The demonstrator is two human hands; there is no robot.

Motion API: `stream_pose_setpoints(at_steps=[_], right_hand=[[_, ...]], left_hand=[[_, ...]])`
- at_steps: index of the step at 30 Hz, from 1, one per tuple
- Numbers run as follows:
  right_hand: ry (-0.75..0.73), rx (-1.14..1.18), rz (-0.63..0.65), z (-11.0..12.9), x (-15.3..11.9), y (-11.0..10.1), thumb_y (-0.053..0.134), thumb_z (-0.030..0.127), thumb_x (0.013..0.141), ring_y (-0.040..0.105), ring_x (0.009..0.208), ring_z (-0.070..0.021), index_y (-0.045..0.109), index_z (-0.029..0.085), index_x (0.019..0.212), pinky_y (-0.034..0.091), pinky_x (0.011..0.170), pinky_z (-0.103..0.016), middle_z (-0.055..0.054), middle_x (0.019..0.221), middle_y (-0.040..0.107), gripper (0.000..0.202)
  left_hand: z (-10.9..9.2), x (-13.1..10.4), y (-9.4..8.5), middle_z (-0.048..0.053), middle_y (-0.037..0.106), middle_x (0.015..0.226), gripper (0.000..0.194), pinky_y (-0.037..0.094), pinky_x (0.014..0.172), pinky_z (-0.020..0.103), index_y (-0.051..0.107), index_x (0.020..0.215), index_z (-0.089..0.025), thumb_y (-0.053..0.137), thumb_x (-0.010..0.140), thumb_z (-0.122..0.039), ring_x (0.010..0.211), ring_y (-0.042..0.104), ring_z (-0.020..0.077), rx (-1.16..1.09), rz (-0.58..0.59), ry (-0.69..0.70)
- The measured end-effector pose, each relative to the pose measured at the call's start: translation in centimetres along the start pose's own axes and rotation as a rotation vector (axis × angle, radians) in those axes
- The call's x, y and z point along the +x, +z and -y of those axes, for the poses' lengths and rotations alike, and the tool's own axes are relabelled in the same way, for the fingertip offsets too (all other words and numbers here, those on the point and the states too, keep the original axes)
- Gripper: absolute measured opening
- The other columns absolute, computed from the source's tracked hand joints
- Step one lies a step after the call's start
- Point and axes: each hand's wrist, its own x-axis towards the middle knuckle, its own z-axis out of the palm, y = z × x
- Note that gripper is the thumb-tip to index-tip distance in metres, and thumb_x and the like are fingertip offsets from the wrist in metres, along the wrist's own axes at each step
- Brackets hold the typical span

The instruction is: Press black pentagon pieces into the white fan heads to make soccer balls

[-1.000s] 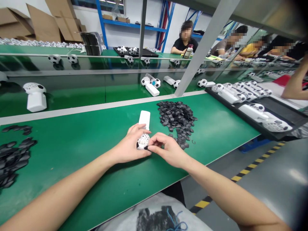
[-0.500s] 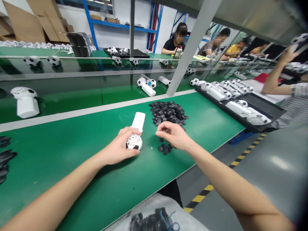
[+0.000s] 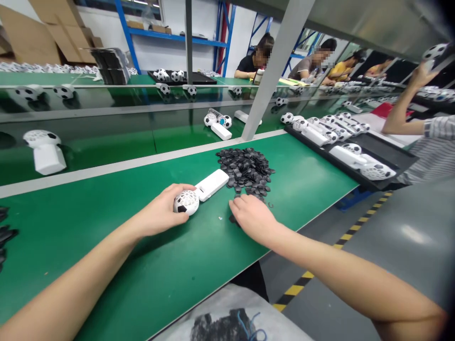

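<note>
My left hand (image 3: 161,210) grips the round soccer-ball head of a small white hand-held fan (image 3: 199,192) that lies on the green conveyor belt (image 3: 106,227); its white handle points up and to the right. My right hand (image 3: 250,215) rests palm down on the belt at the near edge of a pile of small black pentagon pieces (image 3: 245,168), fingers over a few loose pieces. Whether it holds one is hidden.
A black tray (image 3: 387,156) of finished soccer fans sits to the right, with a co-worker's raised arm (image 3: 401,109) behind it. A grey post (image 3: 270,80) rises beyond the pile. Another white fan (image 3: 44,151) stands at far left. More black pieces (image 3: 5,234) lie at the left edge.
My right hand left the fan head and dropped onto the loose black pieces by the pile. My left hand turned the fan so its handle swings right.
</note>
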Motion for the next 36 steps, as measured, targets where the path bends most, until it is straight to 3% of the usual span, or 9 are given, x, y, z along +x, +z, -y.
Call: stream_pose_setpoints(at_steps=[3,7,11,14,18,20,25,31,36], right_hand=[[-0.042,-0.138,0.001,1.1,-0.1,-0.1,0.040,-0.003,0.075,0.052,0.069,-0.0238,0.062,0.007,0.081,0.036,0.058,-0.034,-0.015,0.075,0.058,0.025],[-0.027,-0.079,-0.016,0.0,0.7,-0.5,0.039,0.000,0.077,0.051,0.069,-0.0244,0.060,0.009,0.080,0.038,0.061,-0.035,-0.012,0.072,0.057,0.023],[0.012,0.324,-0.174,-1.2,1.8,-1.1,0.039,0.005,0.083,0.054,0.080,-0.0203,0.055,0.013,0.104,0.043,0.070,-0.032,-0.010,0.090,0.059,0.027],[-0.039,0.646,-0.338,-0.6,2.4,-1.1,0.041,0.013,0.088,0.055,0.087,-0.0160,0.056,0.018,0.099,0.044,0.076,-0.029,-0.006,0.096,0.060,0.019],[-0.055,0.731,-0.520,0.9,3.2,-0.8,0.045,0.018,0.087,0.053,0.087,-0.0166,0.061,0.020,0.088,0.043,0.077,-0.030,-0.005,0.090,0.059,0.016],[-0.007,0.840,-0.483,1.4,3.4,-0.5,0.048,0.018,0.085,0.054,0.082,-0.0154,0.061,0.019,0.084,0.043,0.074,-0.028,-0.004,0.085,0.059,0.013],[0.072,1.250,-0.180,1.9,3.6,-0.3,0.047,0.016,0.084,0.056,0.068,-0.0110,0.052,0.019,0.095,0.046,0.064,-0.024,0.000,0.080,0.058,0.013],[0.055,1.144,-0.170,1.7,3.5,-0.8,0.049,0.015,0.083,0.056,0.071,-0.0121,0.054,0.020,0.085,0.044,0.067,-0.024,0.001,0.077,0.059,0.008],[0.041,1.102,-0.123,1.3,3.4,-1.2,0.043,0.011,0.084,0.060,0.078,-0.0131,0.051,0.020,0.100,0.046,0.072,-0.026,-0.003,0.090,0.061,0.019]], left_hand=[[0.1,0.0,0.5,0.006,0.046,0.116,0.052,0.038,0.088,0.039,0.041,0.118,-0.024,0.055,0.069,-0.029,0.106,0.045,0.0259,0.015,-0.042,0.017],[0.2,0.0,0.8,0.005,0.046,0.114,0.049,0.038,0.087,0.038,0.041,0.117,-0.024,0.054,0.069,-0.027,0.104,0.046,0.0246,-0.006,-0.036,0.039],[0.2,0.0,0.5,0.004,0.046,0.112,0.050,0.039,0.085,0.037,0.042,0.115,-0.024,0.055,0.067,-0.024,0.101,0.046,0.0245,-0.001,-0.017,0.055],[0.2,0.0,0.6,0.004,0.046,0.110,0.049,0.040,0.084,0.036,0.043,0.114,-0.025,0.054,0.066,-0.022,0.100,0.047,0.0239,-0.011,-0.029,0.073],[0.3,0.1,0.9,0.003,0.047,0.110,0.049,0.040,0.084,0.035,0.043,0.114,-0.024,0.053,0.066,-0.021,0.101,0.047,0.0235,-0.016,-0.054,0.084],[0.3,0.1,0.9,0.003,0.047,0.110,0.050,0.040,0.085,0.035,0.044,0.114,-0.024,0.053,0.065,-0.020,0.101,0.046,0.0235,-0.014,-0.058,0.082],[0.4,0.2,0.9,0.003,0.048,0.111,0.049,0.038,0.087,0.034,0.044,0.113,-0.024,0.054,0.064,-0.019,0.103,0.046,0.0229,-0.016,-0.065,0.087],[0.4,0.2,0.9,0.003,0.048,0.112,0.049,0.038,0.088,0.034,0.045,0.112,-0.024,0.054,0.064,-0.018,0.103,0.046,0.0226,-0.025,-0.062,0.075],[0.4,0.2,0.9,0.003,0.048,0.111,0.049,0.039,0.086,0.034,0.045,0.112,-0.025,0.054,0.064,-0.018,0.101,0.047,0.0227,-0.026,-0.059,0.072]])
